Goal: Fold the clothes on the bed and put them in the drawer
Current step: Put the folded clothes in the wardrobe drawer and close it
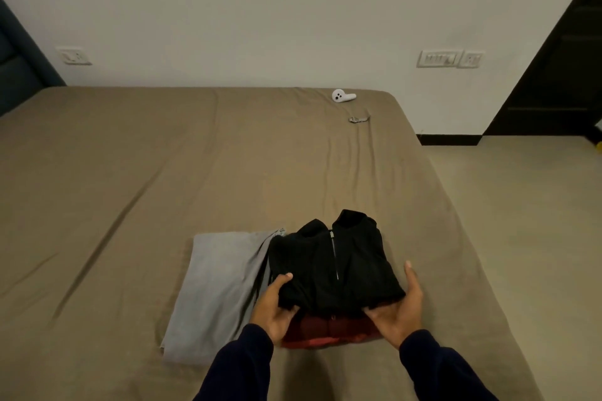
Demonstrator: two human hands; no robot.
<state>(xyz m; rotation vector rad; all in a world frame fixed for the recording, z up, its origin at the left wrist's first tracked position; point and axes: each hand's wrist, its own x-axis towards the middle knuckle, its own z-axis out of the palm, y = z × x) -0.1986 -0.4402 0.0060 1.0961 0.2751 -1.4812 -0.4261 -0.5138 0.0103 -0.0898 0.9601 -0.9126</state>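
Brown bed (pixel 163 172) carries all my folding: grey garment (pixel 215 290) flat, black jacket (pixel 335 267) stacked on red garment (pixel 325 330) beside it. My left hand (pixel 273 309) and right hand (pixel 395 312) grip the jacket's near corners. Folding looks finished; no drawer is in view, so stowing remains.

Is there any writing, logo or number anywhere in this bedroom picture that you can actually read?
None can be read.
Wall switch plates: any markings too blurred.
Wall socket: no legible marking.
White controller on the bed: two dark dots, no text.
Black zip jacket in both hands: no visible label.
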